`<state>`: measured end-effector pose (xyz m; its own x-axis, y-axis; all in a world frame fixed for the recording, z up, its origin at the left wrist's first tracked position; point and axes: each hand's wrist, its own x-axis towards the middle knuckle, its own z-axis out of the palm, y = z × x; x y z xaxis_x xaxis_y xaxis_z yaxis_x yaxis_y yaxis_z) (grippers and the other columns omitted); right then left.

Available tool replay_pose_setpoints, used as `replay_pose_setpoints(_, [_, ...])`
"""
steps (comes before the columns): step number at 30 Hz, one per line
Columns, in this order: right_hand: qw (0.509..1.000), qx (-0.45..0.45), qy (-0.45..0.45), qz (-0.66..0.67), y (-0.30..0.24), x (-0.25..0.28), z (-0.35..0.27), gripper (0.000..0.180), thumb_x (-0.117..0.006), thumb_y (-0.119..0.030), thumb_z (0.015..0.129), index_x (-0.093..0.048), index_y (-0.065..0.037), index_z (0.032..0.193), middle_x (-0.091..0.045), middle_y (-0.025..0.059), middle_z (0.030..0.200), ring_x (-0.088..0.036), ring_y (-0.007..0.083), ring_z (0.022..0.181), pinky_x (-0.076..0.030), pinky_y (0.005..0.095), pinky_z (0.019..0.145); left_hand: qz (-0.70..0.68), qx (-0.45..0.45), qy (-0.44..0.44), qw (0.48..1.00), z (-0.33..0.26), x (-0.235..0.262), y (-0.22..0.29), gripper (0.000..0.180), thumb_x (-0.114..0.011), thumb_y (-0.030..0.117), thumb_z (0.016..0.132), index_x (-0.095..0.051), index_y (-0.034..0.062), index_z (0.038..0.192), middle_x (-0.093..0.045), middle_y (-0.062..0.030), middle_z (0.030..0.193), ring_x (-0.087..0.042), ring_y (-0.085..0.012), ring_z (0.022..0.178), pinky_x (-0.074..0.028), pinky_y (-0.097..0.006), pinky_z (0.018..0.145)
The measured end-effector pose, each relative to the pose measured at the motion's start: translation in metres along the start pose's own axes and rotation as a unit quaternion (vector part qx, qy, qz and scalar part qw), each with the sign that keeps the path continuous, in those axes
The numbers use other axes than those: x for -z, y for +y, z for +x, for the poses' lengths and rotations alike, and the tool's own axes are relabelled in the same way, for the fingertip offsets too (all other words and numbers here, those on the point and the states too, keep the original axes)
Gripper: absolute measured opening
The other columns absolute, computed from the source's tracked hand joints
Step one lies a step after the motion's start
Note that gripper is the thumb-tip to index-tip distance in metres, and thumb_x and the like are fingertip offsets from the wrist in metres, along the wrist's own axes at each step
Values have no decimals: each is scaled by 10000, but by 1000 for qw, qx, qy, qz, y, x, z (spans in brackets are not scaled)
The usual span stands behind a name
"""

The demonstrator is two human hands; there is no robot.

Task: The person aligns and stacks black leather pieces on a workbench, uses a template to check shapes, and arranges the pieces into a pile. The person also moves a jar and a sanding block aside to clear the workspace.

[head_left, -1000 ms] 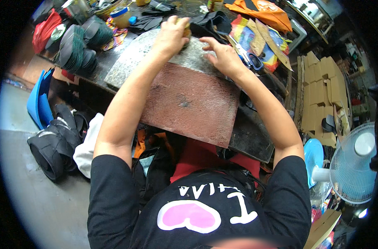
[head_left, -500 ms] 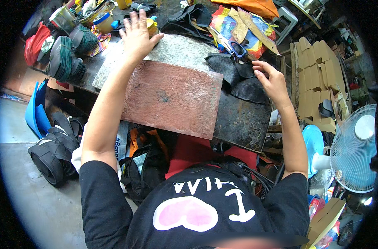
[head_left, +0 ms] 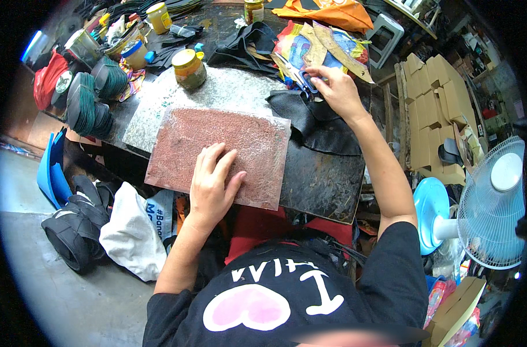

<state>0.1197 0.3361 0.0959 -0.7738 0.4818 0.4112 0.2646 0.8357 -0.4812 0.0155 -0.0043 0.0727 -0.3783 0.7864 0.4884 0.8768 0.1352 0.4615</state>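
Note:
My left hand (head_left: 212, 182) lies on a reddish-brown, rough-surfaced sheet (head_left: 246, 139) at the table's near edge, fingers apart, gripping nothing. Under the sheet's far side is a mottled whitish board (head_left: 142, 124), and on that board stands a glue-like jar (head_left: 189, 69) with a yellow lid. My right hand (head_left: 336, 89) is at the blue handles of a pair of scissors (head_left: 303, 81), thumb and fingers curled round them; the grip is partly hidden. Just nearer than the scissors lie pieces of black leather-like material (head_left: 310, 124).
Spools of dark green cord (head_left: 84, 104) and a red bag (head_left: 50, 70) stand at left. Tan pattern pieces (head_left: 338, 49) lie on a colourful bag beyond the scissors. A white-and-blue fan (head_left: 489, 202) and stacked cardboard boxes (head_left: 440, 110) are at right. Dark fabric (head_left: 246, 49) lies at the back.
My left hand has come back from beside the jar onto the reddish-brown sheet. My right hand has moved left and away from me, from beside the black pieces to the scissors' handles.

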Motion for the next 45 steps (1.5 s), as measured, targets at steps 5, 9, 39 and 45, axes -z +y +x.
replay_pose_setpoints(5, [995,24,24,-95,-7,-31,35,286,-669,-199,917,-684,-166,1201,-741,129,995,-702,291,931,-555,412,813,32,22,4,999,-1,-11,-3,486,-777,181,814,-622,-15,1231,-582,-214,1304,-539,-417,1228,-415,-483,1096])
replay_pose_setpoints(9, [974,26,16,-226,-14,-60,51,400,-703,-283,878,-623,-241,1267,-731,134,985,-693,329,938,-554,479,788,50,2,16,999,-1,-11,-4,476,-780,199,814,-633,-22,1209,-617,-205,1253,-555,-404,1214,-418,-489,1093])
replay_pose_setpoints(39, [969,-104,63,-216,83,33,69,814,-806,-272,774,-434,-238,1497,-669,81,1272,-597,325,1170,-479,442,1014,64,-1,21,998,1,-10,-2,456,-769,239,824,-651,-16,1183,-631,-204,1229,-568,-388,1206,-404,-498,1111])
replay_pose_setpoints(45, [964,-88,62,-245,88,12,78,985,-836,-320,737,-321,-251,1575,-535,112,1472,-473,372,1324,-411,462,1108,63,7,17,998,-1,-12,-2,462,-761,252,833,-650,-15,1193,-622,-198,1251,-558,-374,1224,-396,-497,1120])
